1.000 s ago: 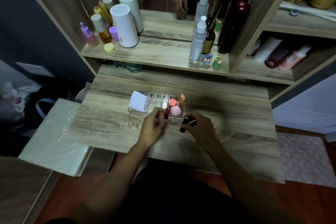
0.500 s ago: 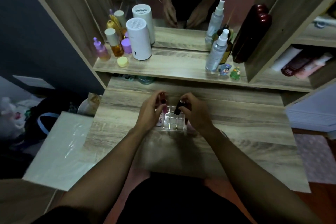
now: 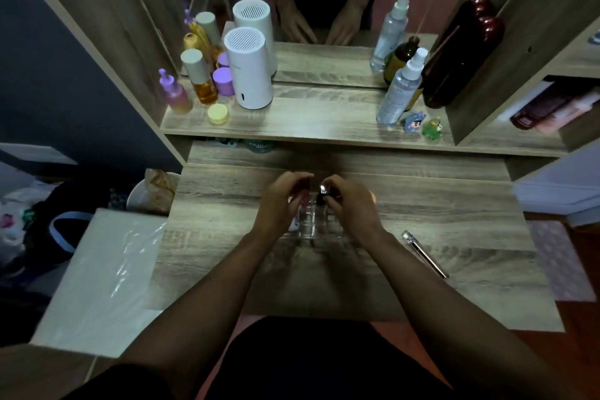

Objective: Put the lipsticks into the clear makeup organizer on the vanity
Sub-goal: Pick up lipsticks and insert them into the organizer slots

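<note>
The clear makeup organizer (image 3: 308, 227) sits on the wooden vanity top (image 3: 438, 224), mostly hidden under my hands. My left hand (image 3: 281, 201) pinches a pink-red lipstick (image 3: 304, 197) upright over the organizer's left cells. My right hand (image 3: 350, 204) grips a dark lipstick (image 3: 322, 194) with a shiny top, held upright over the middle cells. A white item with pink print (image 3: 294, 221) stands in the left of the organizer. An orange item (image 3: 372, 195) peeks out behind my right hand.
A slim metallic pen-like stick (image 3: 423, 253) lies to the right on the vanity top. The shelf above holds a white cylinder (image 3: 248, 71), purple and amber bottles (image 3: 198, 76), spray bottles (image 3: 401, 91) and small figurines (image 3: 422, 125). A plastic-wrapped white box (image 3: 97, 276) stands at left.
My view has tilted up and closer. Both hands, each holding a lipstick, moved from the organizer's front edge to above its cells, and have lowered slightly since half a second ago.
</note>
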